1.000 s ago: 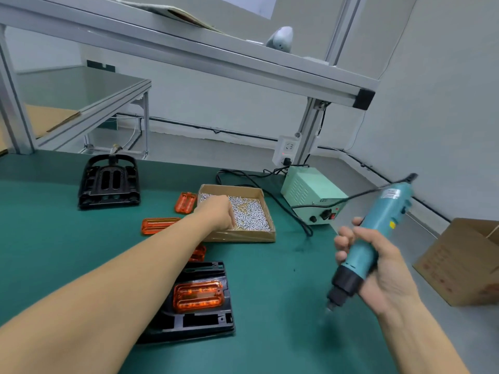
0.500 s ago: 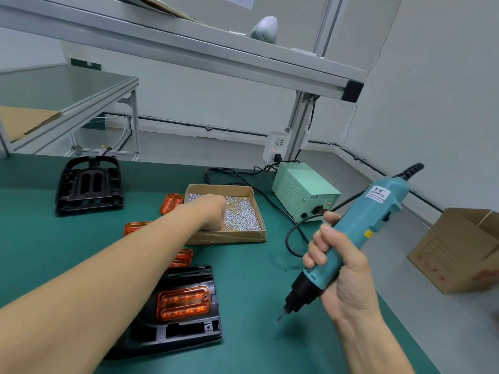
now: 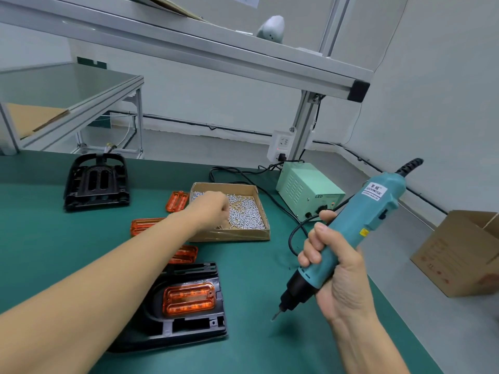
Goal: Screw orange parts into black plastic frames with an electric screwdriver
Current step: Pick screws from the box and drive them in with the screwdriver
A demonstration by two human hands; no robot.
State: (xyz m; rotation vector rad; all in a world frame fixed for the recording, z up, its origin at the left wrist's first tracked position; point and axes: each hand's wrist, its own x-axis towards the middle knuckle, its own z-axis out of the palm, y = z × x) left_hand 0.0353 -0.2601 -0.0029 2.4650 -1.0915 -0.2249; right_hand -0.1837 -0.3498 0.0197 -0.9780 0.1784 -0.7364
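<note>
Now, head view:
Change: electric screwdriver [image 3: 348, 244] has dropped nearer the counter [image 3: 256, 333], tip down, so driving looks close.
Left hand [image 3: 213, 209]: fingers curled in the screw box [image 3: 229, 234] at 12 o'clock; whether it pinches a screw, cannot tell.
Right hand [image 3: 334, 276]: grips the screwdriver at 3 o'clock.
Box: loose silver screws [image 3: 245, 211].
Black frame [image 3: 189, 327]: at 6 o'clock, orange part [image 3: 189, 298] seated.

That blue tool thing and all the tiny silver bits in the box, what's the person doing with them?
A person is putting plastic parts together at a green table. Their right hand grips an electric screwdriver, tip pointing down, above the table. Their left hand reaches into a cardboard box of screws, seemingly to pick one. In front of them, an orange part sits in a black frame, waiting to be screwed in. More orange parts and another black frame lie farther back.
</note>
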